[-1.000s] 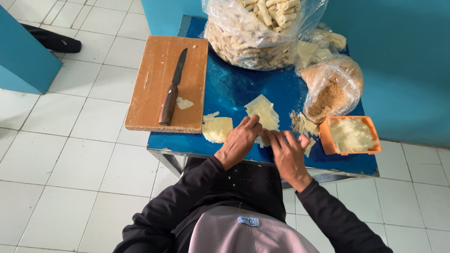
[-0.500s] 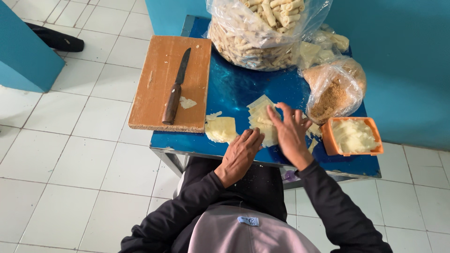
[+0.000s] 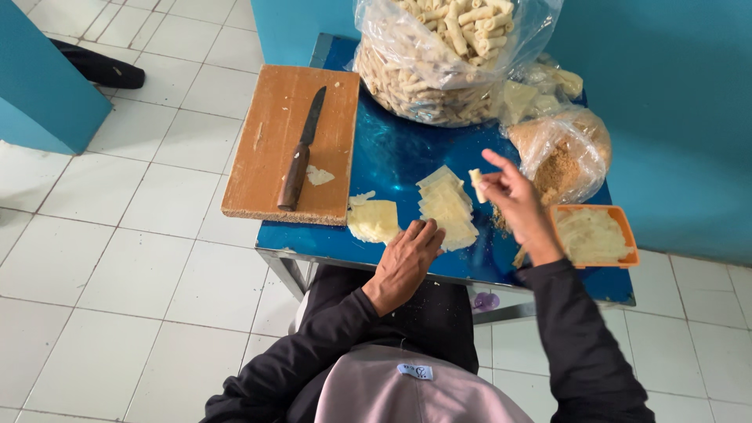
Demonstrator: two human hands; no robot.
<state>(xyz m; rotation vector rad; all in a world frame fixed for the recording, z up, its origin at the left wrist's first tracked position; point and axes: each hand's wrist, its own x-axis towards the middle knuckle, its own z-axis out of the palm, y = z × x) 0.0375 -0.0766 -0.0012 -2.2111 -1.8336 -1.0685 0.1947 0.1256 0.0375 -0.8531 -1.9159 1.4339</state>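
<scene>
Head view, looking down over a blue table (image 3: 392, 157). Right hand (image 3: 517, 205) raised off the surface, thumb and fingers pinched on a small pale rolled piece (image 3: 475, 184). Just below and inward of that hand: a fanned stack of thin pale sheets (image 3: 446, 205). Left hand (image 3: 406, 262) rests at the table's near edge, fingers bent and loose, tips touching the stack's near corner; it grips nothing. Just outward of the left hand lies a second, smaller pile of sheets (image 3: 374, 220).

Beyond the right hand: a clear bag of brown crumbs (image 3: 565, 149); to its outer side, an orange tray (image 3: 625, 235) holding pale paste. Farther off, a big bag of finished rolls (image 3: 446, 59). Well left, a knife (image 3: 302, 150) lies on a wooden board (image 3: 270, 168).

Judged step: one roll is made and lifted clear, likely bound for crumbs or bag. Next move calls for a light pinch so the roll stays closed, and a short carry.
</scene>
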